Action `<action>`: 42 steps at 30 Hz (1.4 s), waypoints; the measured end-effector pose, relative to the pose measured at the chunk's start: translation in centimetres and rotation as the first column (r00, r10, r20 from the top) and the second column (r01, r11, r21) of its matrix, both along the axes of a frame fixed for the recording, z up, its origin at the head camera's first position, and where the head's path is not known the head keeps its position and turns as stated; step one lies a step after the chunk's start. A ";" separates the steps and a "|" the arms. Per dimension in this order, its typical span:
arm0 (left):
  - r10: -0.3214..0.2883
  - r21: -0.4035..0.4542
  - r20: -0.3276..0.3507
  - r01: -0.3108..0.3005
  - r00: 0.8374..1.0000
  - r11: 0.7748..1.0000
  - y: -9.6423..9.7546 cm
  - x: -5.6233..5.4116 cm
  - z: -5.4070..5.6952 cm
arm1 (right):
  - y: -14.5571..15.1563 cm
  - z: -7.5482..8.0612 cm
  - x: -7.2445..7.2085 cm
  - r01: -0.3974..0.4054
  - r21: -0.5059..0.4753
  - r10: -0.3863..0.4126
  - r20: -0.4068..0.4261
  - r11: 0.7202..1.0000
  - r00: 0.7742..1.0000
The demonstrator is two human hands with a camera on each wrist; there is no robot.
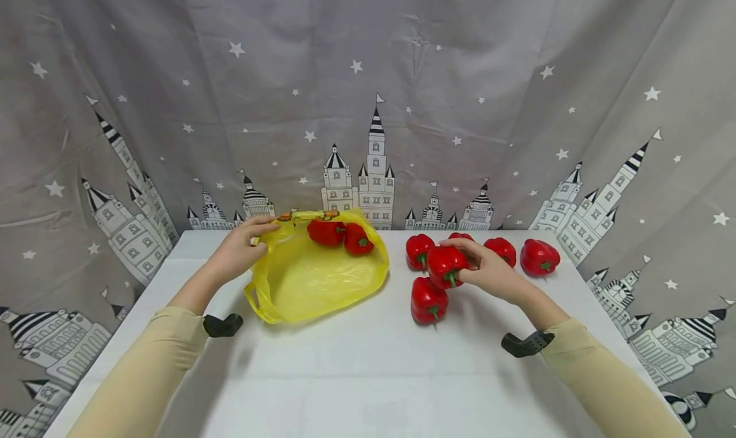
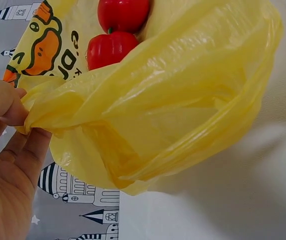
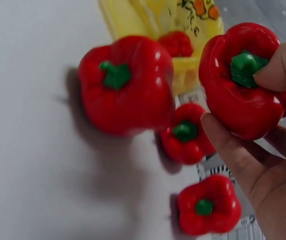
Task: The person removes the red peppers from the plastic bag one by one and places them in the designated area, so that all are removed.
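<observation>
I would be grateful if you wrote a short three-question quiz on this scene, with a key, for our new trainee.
1. Multiple choice: what does the left hand pinch?
A) the grey printed curtain
B) the thin yellow plastic bag
C) a beige sleeve
2. True or false: the right hand has nothing in its fingers.
3. Count: in the head view, how many glossy red bell peppers show inside the bag?

Key:
1. B.
2. False; it holds another red pepper.
3. Two.
</observation>
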State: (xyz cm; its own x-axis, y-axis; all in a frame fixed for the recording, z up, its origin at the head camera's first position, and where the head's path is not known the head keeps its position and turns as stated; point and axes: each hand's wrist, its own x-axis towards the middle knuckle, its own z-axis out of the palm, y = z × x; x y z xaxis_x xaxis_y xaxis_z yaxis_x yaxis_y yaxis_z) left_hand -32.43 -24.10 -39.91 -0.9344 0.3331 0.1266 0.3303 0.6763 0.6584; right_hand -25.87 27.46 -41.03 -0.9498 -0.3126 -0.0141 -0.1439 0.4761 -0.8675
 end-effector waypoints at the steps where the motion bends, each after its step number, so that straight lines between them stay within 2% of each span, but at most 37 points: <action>1: -0.001 0.002 0.001 0.001 1.000 1.000 0.0 0.0 0.0 | 0.4 -0.2 0.1 0.007 0.004 -0.007 0.000 1.000 1.000; 11: 0.004 0.008 -0.001 -0.004 1.000 1.000 0.0 0.0 -0.2 | 3.4 -2.4 1.3 0.065 0.047 -0.067 0.030 0.997 0.997; 15: 0.004 0.004 -0.003 -0.004 1.000 1.000 0.0 0.0 -0.2 | 4.1 -3.3 1.6 0.067 0.049 -0.068 0.028 0.997 0.997; 27: 0.003 0.004 -0.006 -0.003 1.000 1.000 0.0 0.2 -0.2 | 4.9 -4.6 2.4 0.050 0.055 -0.050 0.013 0.997 0.999; 35: 0.002 0.001 -0.009 -0.002 1.000 1.000 0.0 0.2 -0.2 | 5.4 -5.7 2.3 0.064 0.077 -0.068 0.049 0.995 0.997; 42: 0.003 0.003 -0.006 -0.003 1.000 1.000 0.0 0.3 -0.2 | 5.3 -5.9 2.7 0.055 0.073 -0.060 0.064 0.996 0.996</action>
State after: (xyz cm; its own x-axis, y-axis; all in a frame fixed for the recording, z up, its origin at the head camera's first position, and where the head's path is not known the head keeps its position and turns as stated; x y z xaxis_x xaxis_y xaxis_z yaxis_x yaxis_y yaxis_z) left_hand -32.17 -24.08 -40.08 -0.9346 0.3298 0.1331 0.3321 0.6753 0.6585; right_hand -23.15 32.77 -46.95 -0.9623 -0.2538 -0.0976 -0.0581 0.5427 -0.8379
